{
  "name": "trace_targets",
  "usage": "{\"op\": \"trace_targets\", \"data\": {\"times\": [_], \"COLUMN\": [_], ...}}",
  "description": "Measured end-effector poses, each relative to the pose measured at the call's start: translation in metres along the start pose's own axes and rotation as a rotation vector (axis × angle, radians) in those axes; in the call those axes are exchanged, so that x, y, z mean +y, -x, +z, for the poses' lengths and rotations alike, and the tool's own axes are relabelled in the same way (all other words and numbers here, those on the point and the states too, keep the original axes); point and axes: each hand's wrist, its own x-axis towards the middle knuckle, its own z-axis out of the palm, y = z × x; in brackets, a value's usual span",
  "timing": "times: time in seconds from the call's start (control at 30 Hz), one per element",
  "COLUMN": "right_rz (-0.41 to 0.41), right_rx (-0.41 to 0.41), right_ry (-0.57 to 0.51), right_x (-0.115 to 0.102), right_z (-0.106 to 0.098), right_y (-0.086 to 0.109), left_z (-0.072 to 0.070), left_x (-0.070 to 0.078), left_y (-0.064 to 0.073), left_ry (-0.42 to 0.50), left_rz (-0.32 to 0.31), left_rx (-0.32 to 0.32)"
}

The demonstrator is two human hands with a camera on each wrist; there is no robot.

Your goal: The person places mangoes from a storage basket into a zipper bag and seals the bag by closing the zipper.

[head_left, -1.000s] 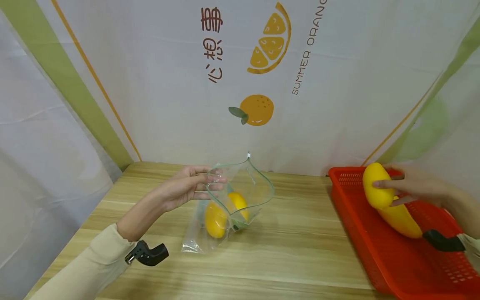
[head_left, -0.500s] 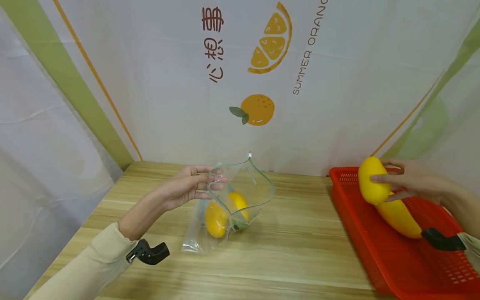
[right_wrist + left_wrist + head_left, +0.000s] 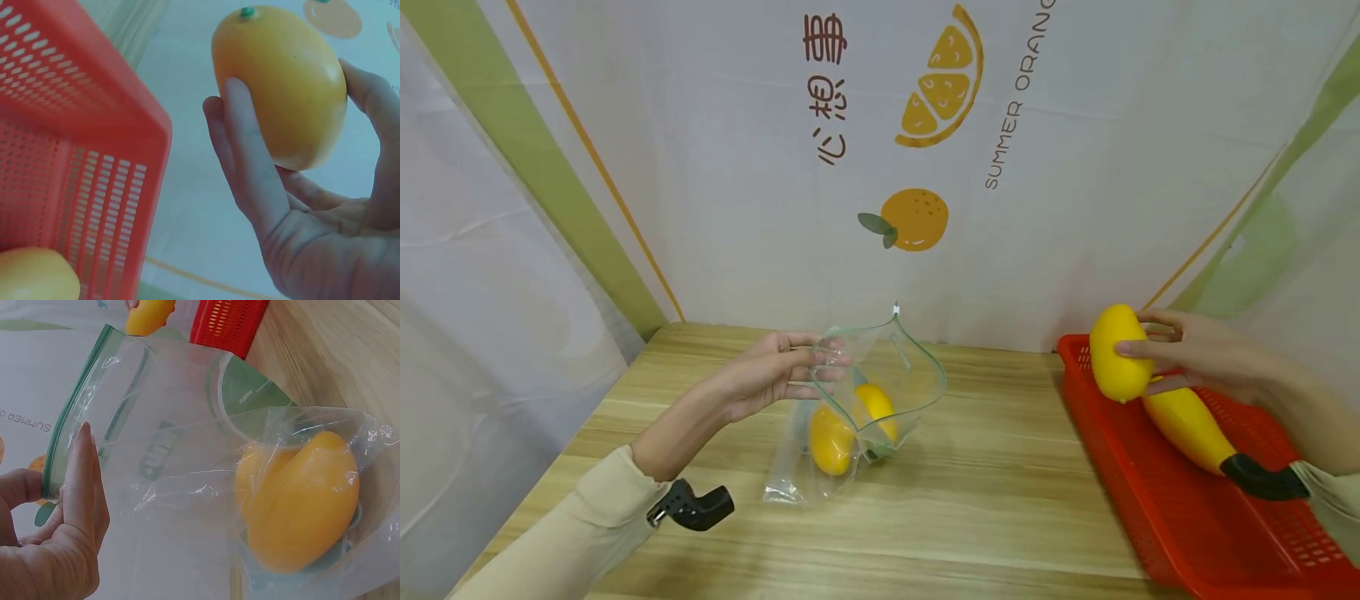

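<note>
My right hand (image 3: 1195,350) grips a yellow mango (image 3: 1120,353) above the left rim of the red basket; a small green stem end shows on this mango (image 3: 281,81) in the right wrist view. Another mango (image 3: 1187,425) lies in the basket below. Left of the basket, my left hand (image 3: 775,375) holds the left edge of a clear zip bag (image 3: 898,367) between thumb and fingers. The bag's mouth gapes wide with its green zip strip apart. Inside the bag are two mangoes, the nearer one (image 3: 306,506) partly covering the other (image 3: 247,469).
The red basket (image 3: 1112,492) with slotted walls stands at the right of the wooden table (image 3: 970,517). Behind the table hangs a white cloth (image 3: 737,208) printed with oranges and lettering. Each wrist carries a black mount (image 3: 700,507).
My right hand has lifted the mango up and left, away from the one in the basket. The left hand and the bag have stayed nearly still.
</note>
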Motion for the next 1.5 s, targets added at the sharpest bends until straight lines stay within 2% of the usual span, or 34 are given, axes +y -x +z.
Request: {"op": "trace_targets", "data": {"times": [0.23,0.53,0.93,1.5], "right_rz": [-0.027,-0.07,-0.043,-0.058], "right_rx": [0.015,-0.019,-0.032,-0.087], "right_ry": [-0.073,-0.101,-0.093,-0.164], "right_x": [-0.016,-0.028,-0.039,-0.057], "right_z": [0.023,0.048,0.073,0.091], "right_y": [-0.007,-0.02,-0.04,-0.054], "left_z": [0.0,0.002,0.001,0.004], "left_x": [-0.001,-0.001,-0.002,-0.002], "left_y": [-0.001,-0.001,-0.002,-0.006], "left_ry": [-0.006,-0.013,-0.02,-0.005], "left_rz": [0.003,0.005,0.001,0.019], "left_rx": [-0.004,0.004,0.005,-0.006]}}
